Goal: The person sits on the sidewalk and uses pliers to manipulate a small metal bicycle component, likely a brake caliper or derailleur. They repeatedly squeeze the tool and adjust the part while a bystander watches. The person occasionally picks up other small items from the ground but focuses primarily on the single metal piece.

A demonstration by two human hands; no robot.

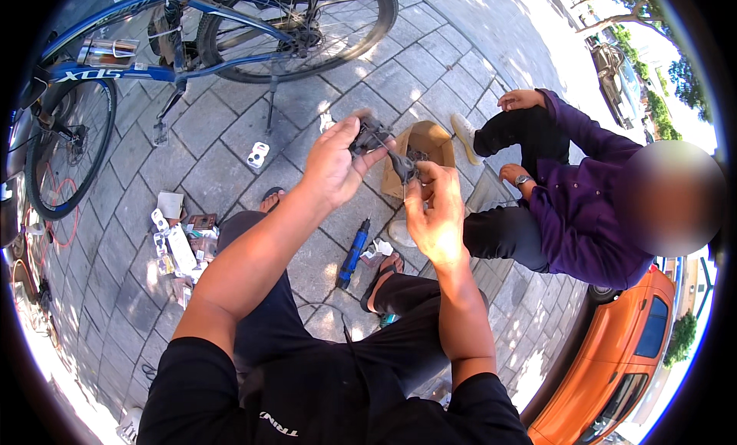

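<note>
My left hand [334, 159] is closed on a dark mechanical part [370, 138], which looks like a greasy bicycle component, held out in front of me. My right hand [434, 205] grips a dark lower piece [403, 167] between thumb and fingers; whether the two pieces are joined, I cannot tell. An open cardboard box [434, 138] with dark items inside sits on the paving just beyond my hands. A blue cylindrical tool [353, 253] lies on the ground between my feet, beside some crumpled white material [378, 248].
A blue bicycle [157, 74] stands upper left. Small packages [182, 247] lie left of my legs, near red cables [61, 215]. A person [583, 207] in purple crouches close on my right. An orange car [606, 360] is at lower right, another vehicle [618, 80] farther back.
</note>
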